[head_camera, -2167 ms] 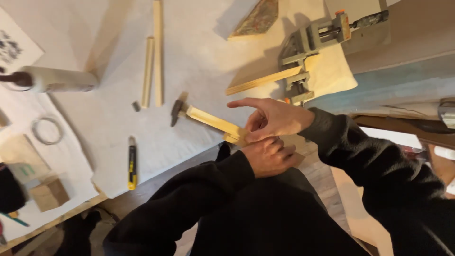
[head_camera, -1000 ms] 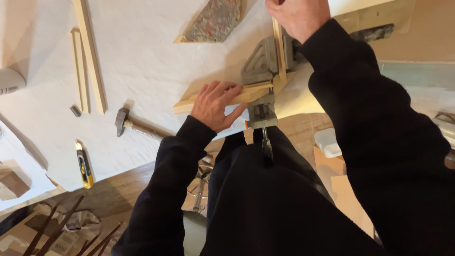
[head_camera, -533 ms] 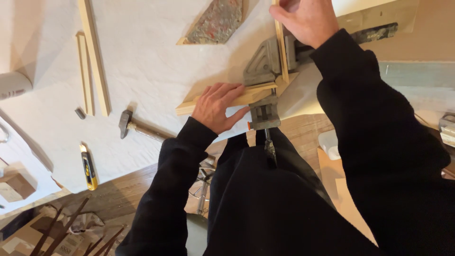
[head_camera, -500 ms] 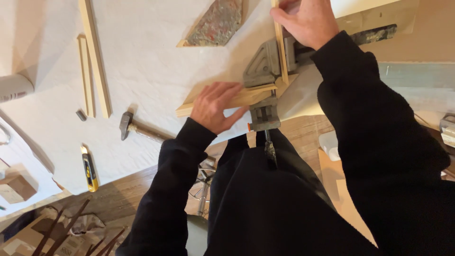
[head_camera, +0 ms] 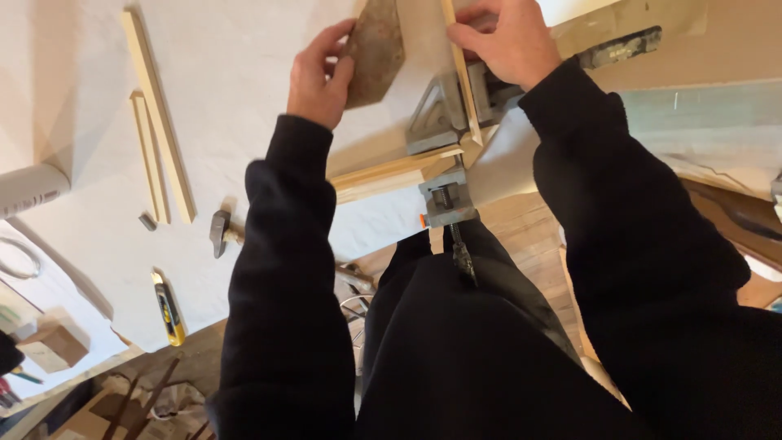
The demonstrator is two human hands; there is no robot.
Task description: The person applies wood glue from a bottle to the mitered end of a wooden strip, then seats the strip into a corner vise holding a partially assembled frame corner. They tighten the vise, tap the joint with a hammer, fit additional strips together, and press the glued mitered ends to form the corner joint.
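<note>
My left hand [head_camera: 319, 75] grips the edge of a flat brown mottled triangular piece [head_camera: 376, 50] at the top of the view. My right hand [head_camera: 503, 39] holds an upright wooden strip [head_camera: 461, 75] where it enters a grey metal corner clamp [head_camera: 444, 122]. A second wooden strip [head_camera: 389, 173] lies in the clamp's other jaw, meeting the first at a right angle. The clamp's screw handle [head_camera: 461, 253] hangs over the table edge toward my body.
The work lies on a white-covered table [head_camera: 236, 122]. Two loose wooden strips [head_camera: 159, 122] lie at the left, with a hammer [head_camera: 220, 232], a yellow utility knife [head_camera: 169, 310] and a white cylinder [head_camera: 28, 189] nearby. A wooden floor [head_camera: 529, 236] shows below.
My left hand has left the lower wooden strip and moved up onto the brown triangular piece. My right hand has stayed on the upright strip at the clamp.
</note>
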